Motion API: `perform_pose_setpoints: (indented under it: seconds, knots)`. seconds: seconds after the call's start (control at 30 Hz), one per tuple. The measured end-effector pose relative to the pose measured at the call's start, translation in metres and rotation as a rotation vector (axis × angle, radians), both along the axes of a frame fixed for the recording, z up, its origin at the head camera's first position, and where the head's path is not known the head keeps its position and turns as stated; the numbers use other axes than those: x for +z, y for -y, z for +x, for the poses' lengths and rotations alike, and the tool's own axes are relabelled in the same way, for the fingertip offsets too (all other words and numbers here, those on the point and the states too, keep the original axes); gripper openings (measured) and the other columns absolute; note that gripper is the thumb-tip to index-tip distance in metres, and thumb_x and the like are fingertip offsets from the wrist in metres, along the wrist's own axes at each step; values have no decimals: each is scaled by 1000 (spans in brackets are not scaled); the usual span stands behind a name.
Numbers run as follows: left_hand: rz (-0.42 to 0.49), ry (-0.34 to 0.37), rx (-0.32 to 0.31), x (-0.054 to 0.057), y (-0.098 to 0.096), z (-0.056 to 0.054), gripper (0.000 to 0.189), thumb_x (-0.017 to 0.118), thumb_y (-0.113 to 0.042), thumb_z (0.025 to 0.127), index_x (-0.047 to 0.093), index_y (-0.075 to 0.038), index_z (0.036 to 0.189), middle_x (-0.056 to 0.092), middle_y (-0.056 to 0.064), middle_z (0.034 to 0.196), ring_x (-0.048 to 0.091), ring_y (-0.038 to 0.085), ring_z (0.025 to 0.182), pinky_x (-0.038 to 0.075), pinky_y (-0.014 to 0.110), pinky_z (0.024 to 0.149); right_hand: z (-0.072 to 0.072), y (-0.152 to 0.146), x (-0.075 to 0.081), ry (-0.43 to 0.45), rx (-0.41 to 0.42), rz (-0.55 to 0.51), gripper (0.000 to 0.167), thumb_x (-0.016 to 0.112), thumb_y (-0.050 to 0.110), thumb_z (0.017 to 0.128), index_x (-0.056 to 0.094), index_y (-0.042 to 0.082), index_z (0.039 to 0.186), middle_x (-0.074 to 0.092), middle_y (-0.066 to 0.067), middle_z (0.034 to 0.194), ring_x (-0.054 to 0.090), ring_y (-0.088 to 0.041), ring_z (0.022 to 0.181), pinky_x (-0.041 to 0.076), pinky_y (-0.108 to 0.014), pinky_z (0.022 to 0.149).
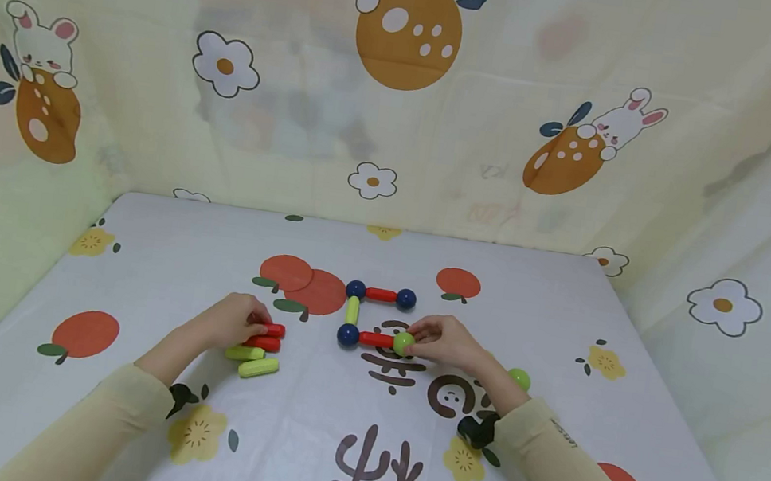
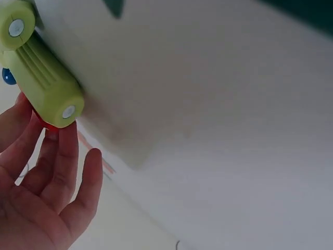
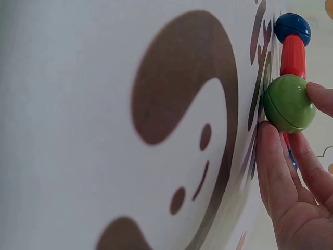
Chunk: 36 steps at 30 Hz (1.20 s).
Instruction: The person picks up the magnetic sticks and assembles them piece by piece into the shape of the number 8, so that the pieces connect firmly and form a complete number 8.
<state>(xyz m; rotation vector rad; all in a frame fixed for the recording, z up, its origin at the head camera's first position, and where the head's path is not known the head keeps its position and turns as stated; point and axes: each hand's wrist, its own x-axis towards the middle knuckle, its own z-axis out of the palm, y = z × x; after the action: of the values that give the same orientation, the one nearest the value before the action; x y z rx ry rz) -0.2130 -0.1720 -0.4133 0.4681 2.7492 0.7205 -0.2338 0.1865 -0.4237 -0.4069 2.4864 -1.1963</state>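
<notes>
My right hand [image 1: 448, 343] pinches a green ball [image 1: 403, 345] between thumb and fingers. That ball sits at the right end of a red rod [image 1: 376, 340], whose left end meets a dark blue ball [image 1: 348, 335]. From there a yellow-green rod [image 1: 352, 310] runs to a second blue ball [image 1: 355, 290], and another red rod [image 1: 381, 295] leads to a third blue ball [image 1: 406, 300]. At the left, my left hand [image 1: 234, 322] grips a loose red rod [image 1: 275, 330]. In the left wrist view, a yellow-green rod [image 2: 47, 83] largely hides the red one at the fingertips.
Beside the left hand lie a second loose red rod [image 1: 264, 344] and two yellow-green rods, one [image 1: 258, 368] nearer the front. A loose green ball [image 1: 519, 380] lies beyond my right forearm. The printed cloth [image 1: 303, 439] covers the table, with a patterned curtain [image 1: 281, 147] behind.
</notes>
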Motion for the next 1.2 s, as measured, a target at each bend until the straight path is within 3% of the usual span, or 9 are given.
perform_pose_setpoints:
  seconds: [0.17, 0.4, 0.57, 0.7, 0.9, 1.2]
  knots:
    - [4, -21, 0, 3, -3, -1, 15, 63, -10, 86, 67, -3, 98, 60, 4, 86, 51, 17, 76, 47, 29, 67, 0, 1, 0, 3, -1, -8, 33, 74, 15, 77, 63, -1, 103, 65, -7, 92, 62, -19, 86, 50, -29, 76]
    - [71, -26, 57, 6, -12, -5, 17, 63, -12, 86, 65, -1, 99, 61, 4, 87, 53, 18, 80, 48, 31, 70, 1, 0, 0, -13, 2, -11, 32, 73, 14, 77, 63, -1, 102, 65, -7, 90, 62, -19, 84, 50, -29, 75]
    - [131, -54, 97, 12, -30, -10, 18, 65, -12, 85, 65, -1, 99, 62, 4, 85, 56, 19, 80, 49, 31, 71, 0, -1, -1, -18, 1, -17, 31, 73, 14, 77, 63, -1, 102, 64, -6, 89, 62, -18, 83, 50, -28, 74]
    - [193, -33, 136, 17, -50, -14, 19, 65, -11, 84, 67, -2, 101, 64, 4, 83, 57, 20, 80, 49, 30, 70, -1, -2, -4, -23, -1, -18, 32, 74, 15, 76, 63, -1, 102, 64, -6, 89, 61, -17, 82, 50, -28, 74]
    - [194, -27, 163, 21, -71, -20, 22, 67, -14, 84, 67, -3, 102, 63, 5, 87, 56, 18, 78, 49, 26, 65, 0, -1, -4, -25, 6, -23, 32, 74, 15, 77, 63, -1, 102, 64, -6, 89, 62, -18, 82, 50, -29, 75]
    - [236, 6, 203, 24, -92, -26, 24, 69, -18, 82, 68, -5, 101, 65, 4, 88, 58, 18, 83, 50, 27, 70, 1, 0, -4, -18, -3, -20, 31, 73, 14, 77, 63, -1, 102, 65, -6, 89, 62, -18, 82, 50, -29, 75]
